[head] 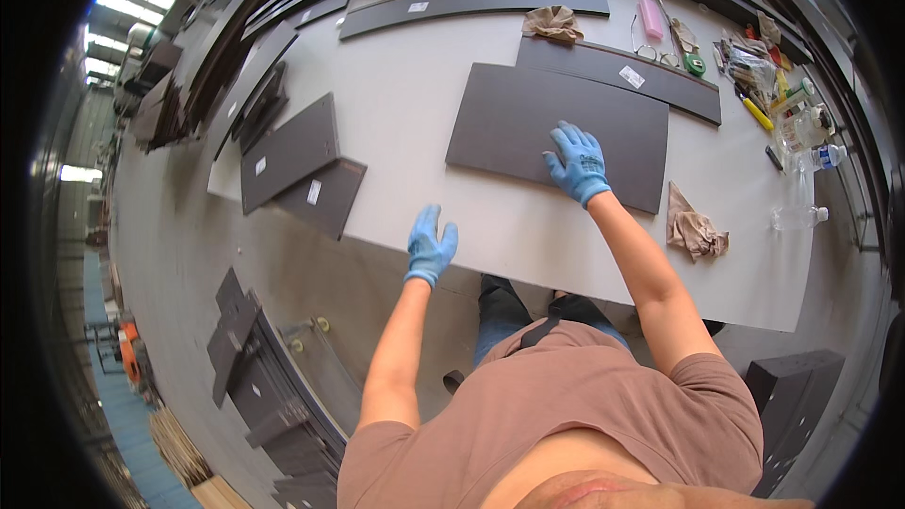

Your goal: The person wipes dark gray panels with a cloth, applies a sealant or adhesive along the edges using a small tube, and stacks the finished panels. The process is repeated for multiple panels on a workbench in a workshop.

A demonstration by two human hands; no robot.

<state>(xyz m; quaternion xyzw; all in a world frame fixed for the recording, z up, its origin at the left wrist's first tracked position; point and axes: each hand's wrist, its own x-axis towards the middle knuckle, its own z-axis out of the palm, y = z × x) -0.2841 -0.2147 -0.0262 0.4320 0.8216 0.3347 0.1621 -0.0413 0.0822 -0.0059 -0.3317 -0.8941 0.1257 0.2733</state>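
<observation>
My right hand (578, 164), in a blue work glove, rests with spread fingers on a dark brown rectangular panel (516, 120). This panel lies flat on the white worktable (396, 120) and partly covers a narrower labelled board (679, 88) behind it. Also gloved in blue, my left hand (429, 246) is over the table's near edge, thumb apart from the fingers and nothing held. A crumpled brown cloth (696, 230) lies right of the panel. To the left, a labelled panel (293, 152) overlaps another dark panel (322, 194) that juts past the table edge.
Along the right side are plastic bottles (799, 217), a yellow utility knife (758, 114), a green tape measure (694, 63) and a pink container (650, 18). A long board (474, 6) lies at the back. Stacked panels (276, 403) stand on the floor at lower left, dark boards (792, 403) at lower right.
</observation>
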